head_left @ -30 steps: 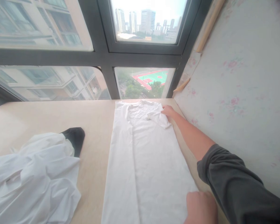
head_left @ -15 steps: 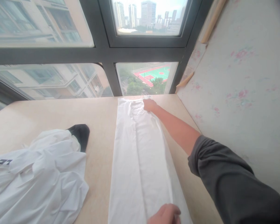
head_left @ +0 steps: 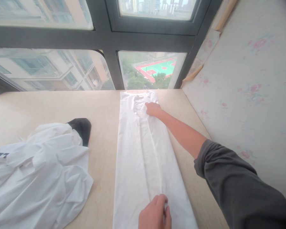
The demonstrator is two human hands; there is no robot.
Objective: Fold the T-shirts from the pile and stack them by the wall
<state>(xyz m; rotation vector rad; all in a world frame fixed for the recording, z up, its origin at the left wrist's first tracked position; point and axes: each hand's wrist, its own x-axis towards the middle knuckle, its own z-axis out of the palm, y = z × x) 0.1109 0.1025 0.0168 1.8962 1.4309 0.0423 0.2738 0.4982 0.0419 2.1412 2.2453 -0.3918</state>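
A long white shirt (head_left: 131,152) lies lengthwise on the pale wooden surface, its sides folded inward and its neckline at the window end. My right hand (head_left: 153,109) reaches across from the right and pinches the folded flap just below the neckline. Low in the view, my left hand (head_left: 154,212) has its fingers closed on the same flap's edge, nearer to me. Between the two hands, that edge runs as a slanting line down the shirt. Part of the left hand is cut off by the bottom of the picture.
A crumpled pile of white clothing (head_left: 45,171) with dark lettering lies at the left, a black piece (head_left: 83,130) showing behind it. Grey window frames (head_left: 143,41) stand at the far edge of the wooden surface (head_left: 102,127). A flowered wall (head_left: 248,105) borders the right.
The flap's edge has moved left toward the shirt's middle, with my left hand shifting left and farther forward. My right hand now sits lower on the shirt. The view has tilted down slightly.
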